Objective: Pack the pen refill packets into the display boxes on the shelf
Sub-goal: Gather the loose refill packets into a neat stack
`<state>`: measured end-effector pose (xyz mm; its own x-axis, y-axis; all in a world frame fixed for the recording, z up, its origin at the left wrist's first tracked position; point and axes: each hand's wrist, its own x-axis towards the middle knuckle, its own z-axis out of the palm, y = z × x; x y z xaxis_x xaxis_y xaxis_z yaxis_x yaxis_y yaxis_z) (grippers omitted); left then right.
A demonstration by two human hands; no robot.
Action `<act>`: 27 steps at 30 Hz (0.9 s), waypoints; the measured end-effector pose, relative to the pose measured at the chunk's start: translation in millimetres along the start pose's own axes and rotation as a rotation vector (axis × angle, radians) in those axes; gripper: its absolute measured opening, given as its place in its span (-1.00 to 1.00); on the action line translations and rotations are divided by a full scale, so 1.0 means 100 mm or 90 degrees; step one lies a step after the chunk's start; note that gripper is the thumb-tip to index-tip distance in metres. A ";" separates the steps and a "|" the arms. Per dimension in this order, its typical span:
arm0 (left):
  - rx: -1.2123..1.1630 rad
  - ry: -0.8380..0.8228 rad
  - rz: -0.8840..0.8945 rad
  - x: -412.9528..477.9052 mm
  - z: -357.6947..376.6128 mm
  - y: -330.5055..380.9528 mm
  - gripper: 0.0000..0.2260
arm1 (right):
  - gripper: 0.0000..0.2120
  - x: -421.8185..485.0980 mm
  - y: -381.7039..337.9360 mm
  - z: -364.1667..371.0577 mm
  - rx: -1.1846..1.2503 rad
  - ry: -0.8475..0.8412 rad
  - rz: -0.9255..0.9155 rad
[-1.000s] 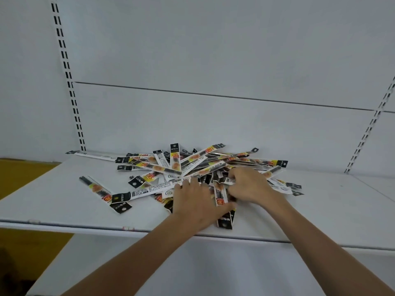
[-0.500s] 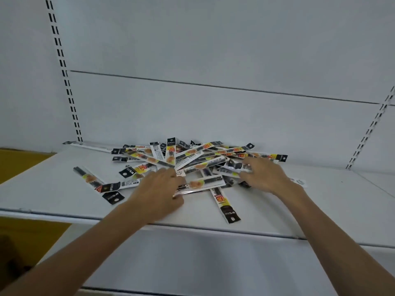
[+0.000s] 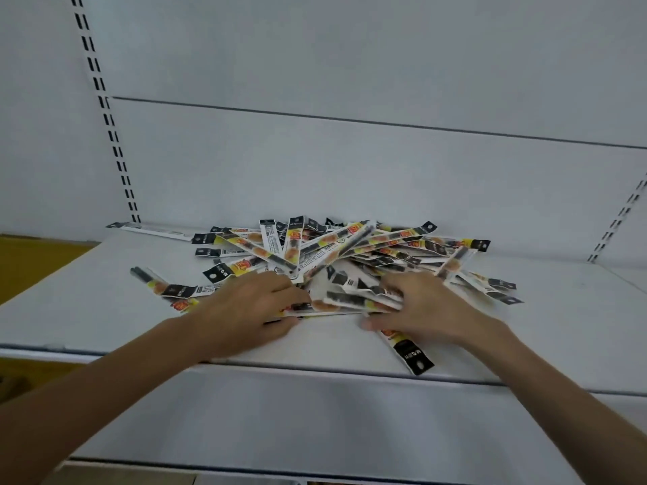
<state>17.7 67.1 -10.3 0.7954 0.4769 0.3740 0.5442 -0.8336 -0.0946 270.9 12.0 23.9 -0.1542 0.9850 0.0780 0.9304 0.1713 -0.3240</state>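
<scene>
Both hands are down on the shelf (image 3: 87,309), right at the front of the heap. The pen refill packets (image 3: 336,250) lie fanned out in a loose pile around the middle of the shelf, running to its back edge against the white back panel (image 3: 350,176). The left hand (image 3: 252,306) has fingers on top and thumb underneath, pinching one end of a bundle of packets (image 3: 336,304) that lies crosswise at the near side of the pile. The right hand (image 3: 430,309) meets it from the other end, fingers curled over, thumb low. One stray packet (image 3: 409,351) pokes out beneath the right hand, pointing at the shelf's front edge. Another loose packet (image 3: 150,281) sits off toward the left edge, partly under others. A slotted upright (image 3: 105,117) climbs from the back left corner.
</scene>
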 end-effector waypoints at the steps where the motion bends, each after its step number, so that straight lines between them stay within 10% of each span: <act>1: -0.004 -0.007 -0.004 0.00 -0.01 -0.02 -0.73 | -0.67 0.03 -0.02 0.00 -0.006 -0.012 0.007; 16: -0.007 0.072 0.046 -0.01 0.04 -0.11 -0.66 | -0.81 0.19 0.34 -0.52 -0.088 0.144 0.240; 20: -0.032 0.107 0.019 -0.05 0.07 -0.15 -0.60 | -0.90 0.20 0.00 -0.42 0.072 0.096 0.102; 27: -0.103 0.051 -0.085 -0.31 0.03 -0.49 -0.38 | -0.35 0.31 -0.30 0.20 -0.057 -0.083 -0.091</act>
<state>-32.6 93.9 -19.8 0.6920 0.5676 0.4460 0.5882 -0.8016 0.1075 231.5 38.1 17.1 -0.3234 0.9462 -0.0069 0.9209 0.3131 -0.2321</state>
